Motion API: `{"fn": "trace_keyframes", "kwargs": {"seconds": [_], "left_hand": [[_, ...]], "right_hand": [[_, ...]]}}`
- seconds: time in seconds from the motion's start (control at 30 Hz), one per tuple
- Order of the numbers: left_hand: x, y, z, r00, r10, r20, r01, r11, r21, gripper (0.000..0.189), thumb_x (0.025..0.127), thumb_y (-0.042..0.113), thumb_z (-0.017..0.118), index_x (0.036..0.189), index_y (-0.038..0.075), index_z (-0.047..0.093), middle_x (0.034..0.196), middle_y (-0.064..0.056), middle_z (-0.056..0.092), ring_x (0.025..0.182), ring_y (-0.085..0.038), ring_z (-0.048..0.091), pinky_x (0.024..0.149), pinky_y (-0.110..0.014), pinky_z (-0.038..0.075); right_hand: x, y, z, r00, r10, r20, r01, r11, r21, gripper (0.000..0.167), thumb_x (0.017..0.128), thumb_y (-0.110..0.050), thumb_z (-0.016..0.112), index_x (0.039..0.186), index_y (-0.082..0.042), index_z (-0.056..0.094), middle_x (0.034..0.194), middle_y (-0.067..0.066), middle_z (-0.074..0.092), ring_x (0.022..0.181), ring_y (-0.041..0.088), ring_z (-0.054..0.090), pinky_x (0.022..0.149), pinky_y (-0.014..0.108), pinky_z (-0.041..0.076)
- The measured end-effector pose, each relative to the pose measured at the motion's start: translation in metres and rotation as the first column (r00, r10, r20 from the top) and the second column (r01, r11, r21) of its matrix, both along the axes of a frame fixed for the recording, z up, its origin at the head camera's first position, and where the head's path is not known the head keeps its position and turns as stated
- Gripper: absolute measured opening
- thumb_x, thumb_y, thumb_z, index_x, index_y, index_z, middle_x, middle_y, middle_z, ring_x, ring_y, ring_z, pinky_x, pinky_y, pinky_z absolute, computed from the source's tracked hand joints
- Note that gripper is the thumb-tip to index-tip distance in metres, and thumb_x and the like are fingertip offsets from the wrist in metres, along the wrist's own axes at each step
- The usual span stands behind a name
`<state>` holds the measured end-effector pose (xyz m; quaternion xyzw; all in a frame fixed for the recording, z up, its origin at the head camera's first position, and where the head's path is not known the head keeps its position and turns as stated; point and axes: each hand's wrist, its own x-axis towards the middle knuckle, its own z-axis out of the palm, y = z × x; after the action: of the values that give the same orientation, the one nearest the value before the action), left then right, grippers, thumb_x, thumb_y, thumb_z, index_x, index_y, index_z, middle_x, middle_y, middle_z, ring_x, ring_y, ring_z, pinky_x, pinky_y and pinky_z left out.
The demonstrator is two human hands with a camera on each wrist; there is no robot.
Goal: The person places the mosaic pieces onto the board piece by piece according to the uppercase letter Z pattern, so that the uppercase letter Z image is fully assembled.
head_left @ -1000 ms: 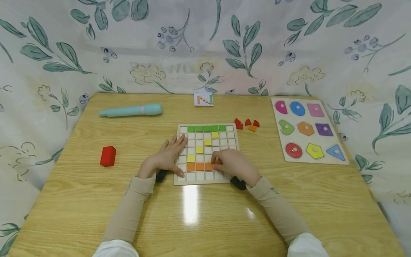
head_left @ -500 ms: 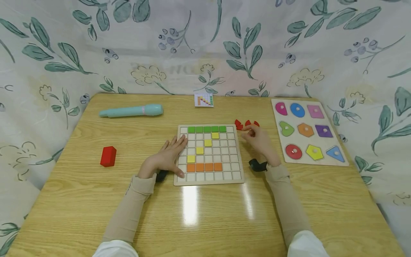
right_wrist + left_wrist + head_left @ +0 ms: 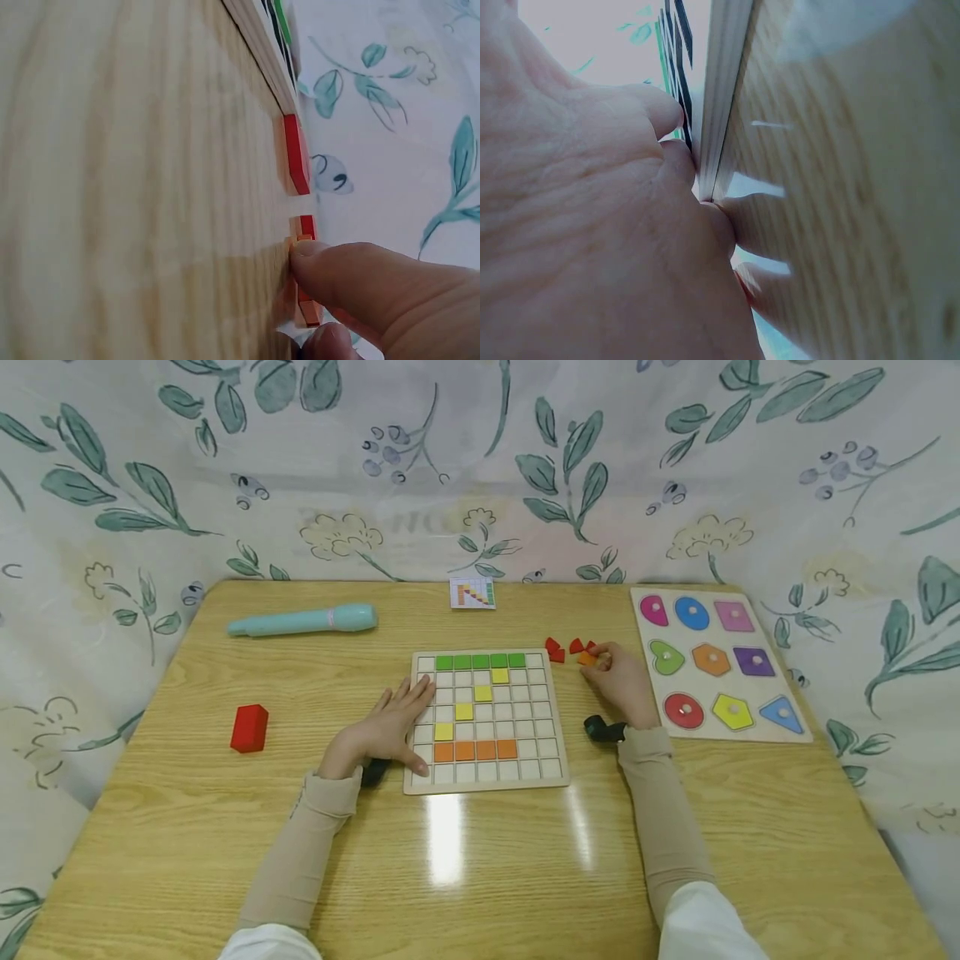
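Note:
In the head view a wooden grid board point(image 3: 489, 783) bears a row of green square tiles point(image 3: 481, 661), a diagonal of yellow tiles point(image 3: 464, 712) and a row of orange tiles point(image 3: 476, 751). My left hand point(image 3: 386, 731), fingers spread and straight, rests on the board's left edge. In the left wrist view the palm covers much of the scene. Right of the board, my right hand point(image 3: 622, 683) pinches a loose orange tile point(image 3: 587, 658) at the table. Small red pieces point(image 3: 555, 651) lie around it. The right wrist view has the thumb point(image 3: 319, 262) against the tile.
A picture card point(image 3: 472, 593) lies behind the board. A turquoise pen-shaped object point(image 3: 303, 621) lies at the back left, a red block point(image 3: 249, 728) at the left. A knobbed shape puzzle point(image 3: 731, 689) lies right of my right hand. A patterned cloth point(image 3: 450, 468) hangs behind the table.
My right hand has left the row of orange tiles, where one more now sits, and moved right to the loose pieces. The left hand has stayed on the board.

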<state>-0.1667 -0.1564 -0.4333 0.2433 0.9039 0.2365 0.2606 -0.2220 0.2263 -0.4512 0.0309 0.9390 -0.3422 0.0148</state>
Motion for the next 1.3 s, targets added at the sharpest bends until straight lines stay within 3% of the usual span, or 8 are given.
{"fn": "trace_keyframes", "kwargs": {"seconds": [0.17,0.37,0.53,0.7,0.8,0.97,1.13,1.3], "left_hand": [[0.001,-0.001,-0.001,1.000,-0.001,-0.001,0.001,1.000,0.001,0.133,0.062,0.039,0.087,0.156,0.007,-0.002,0.163,-0.012,-0.013,0.149,-0.037,-0.017,0.119,-0.058,-0.011],[0.001,-0.001,-0.001,1.000,-0.003,-0.007,0.003,1.000,0.012,0.134,0.061,0.040,0.087,0.156,0.005,-0.001,0.163,-0.014,-0.012,0.148,-0.039,-0.016,0.119,-0.059,-0.011],[0.001,0.001,-0.002,1.000,-0.007,-0.004,0.007,1.000,-0.003,0.133,0.062,0.041,0.087,0.156,0.006,-0.001,0.163,-0.012,-0.012,0.149,-0.038,-0.017,0.119,-0.058,-0.012],[0.002,0.001,-0.002,1.000,-0.004,0.006,0.004,1.000,-0.007,0.133,0.062,0.041,0.087,0.156,0.006,-0.002,0.163,-0.012,-0.013,0.149,-0.037,-0.017,0.119,-0.057,-0.012],[0.003,0.001,-0.003,1.000,-0.005,0.007,0.005,1.000,-0.004,0.133,0.062,0.041,0.087,0.156,0.006,-0.002,0.163,-0.012,-0.012,0.149,-0.038,-0.017,0.119,-0.058,-0.012],[0.003,0.001,-0.003,1.000,0.000,0.002,0.000,1.000,0.003,0.134,0.062,0.040,0.087,0.156,0.006,-0.002,0.163,-0.012,-0.012,0.149,-0.038,-0.017,0.119,-0.058,-0.012],[0.003,0.001,-0.001,1.000,-0.002,-0.001,0.002,1.000,0.002,0.133,0.062,0.041,0.087,0.156,0.007,-0.002,0.163,-0.011,-0.013,0.149,-0.037,-0.017,0.119,-0.057,-0.012],[0.003,0.000,0.002,1.000,-0.001,-0.003,0.001,1.000,0.002,0.133,0.063,0.040,0.087,0.156,0.006,-0.002,0.163,-0.013,-0.013,0.148,-0.038,-0.017,0.119,-0.058,-0.012]], "right_hand": [[0.003,-0.005,0.004,0.991,0.055,0.118,-0.061,0.997,0.044,0.037,0.091,-0.030,0.063,0.118,-0.005,0.056,0.091,0.010,0.058,0.079,0.023,0.053,0.067,0.027,0.041],[0.011,-0.011,0.012,0.956,0.154,0.252,-0.170,0.984,0.044,0.042,0.088,-0.030,0.064,0.117,-0.001,0.056,0.093,0.011,0.060,0.082,0.021,0.054,0.073,0.028,0.044],[0.019,-0.014,0.010,0.940,0.195,0.279,-0.225,0.971,0.080,0.040,0.085,-0.028,0.065,0.113,0.000,0.059,0.092,0.009,0.063,0.076,0.019,0.054,0.067,0.025,0.045],[0.027,-0.014,0.006,0.935,0.267,0.232,-0.301,0.945,0.128,0.035,0.083,-0.027,0.066,0.107,-0.001,0.062,0.088,0.008,0.065,0.073,0.019,0.054,0.065,0.027,0.044],[0.033,-0.015,0.007,0.904,0.370,0.213,-0.395,0.915,0.086,0.031,0.084,-0.024,0.069,0.104,-0.002,0.062,0.082,0.006,0.061,0.071,0.017,0.052,0.064,0.026,0.043],[0.046,-0.031,0.013,0.820,0.546,0.170,-0.551,0.834,-0.024,0.025,0.082,-0.019,0.072,0.099,-0.004,0.060,0.068,-0.001,0.051,0.061,0.010,0.045,0.057,0.022,0.037],[0.056,-0.050,0.020,0.745,0.645,0.172,-0.649,0.760,-0.035,0.021,0.079,-0.016,0.073,0.094,-0.008,0.061,0.066,-0.004,0.049,0.059,0.007,0.043,0.056,0.019,0.036],[0.060,-0.059,0.022,0.733,0.644,0.217,-0.649,0.759,-0.060,0.020,0.078,-0.014,0.076,0.093,-0.008,0.063,0.068,-0.002,0.053,0.060,0.008,0.046,0.056,0.020,0.040]]}}
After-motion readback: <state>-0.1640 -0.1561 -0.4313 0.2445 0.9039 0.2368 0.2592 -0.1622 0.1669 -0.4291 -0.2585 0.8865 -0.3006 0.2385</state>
